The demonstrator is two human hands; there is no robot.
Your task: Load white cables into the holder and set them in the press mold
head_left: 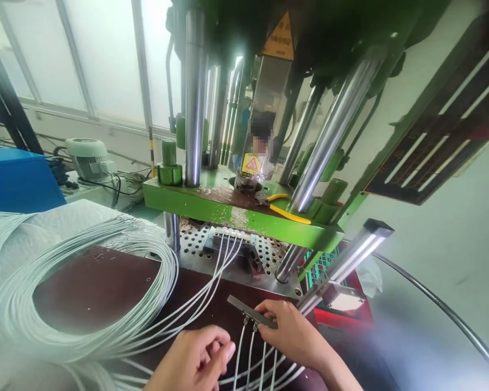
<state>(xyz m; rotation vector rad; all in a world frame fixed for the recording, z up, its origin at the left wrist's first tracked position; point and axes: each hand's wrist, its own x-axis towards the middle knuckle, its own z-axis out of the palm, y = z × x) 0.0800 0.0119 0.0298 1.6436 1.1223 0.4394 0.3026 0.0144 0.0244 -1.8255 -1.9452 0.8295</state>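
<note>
right hand [295, 331] at 5 o'clock, grip clamped on a grey metal bar [248, 311] with white cables [248, 353] plugged in. left hand [195, 361] at 6 o'clock, fingers pinched together on one cable. cable coil [85, 304] lay at 9 o'clock on the brown surface [98, 282]; green press [244, 209] at 12.

A: Daylight pours through the frosted windows [106, 60] at upper left, blown out to near white.

B: It glares off the steel columns [195, 98] at top centre and the silver bar [358, 247] right of centre.

A: The top of the green press [244, 209] sits in deep shadow.

B: Edges bow and smear; the lower right goes hazy. One patch at centre is pixelated.
</note>
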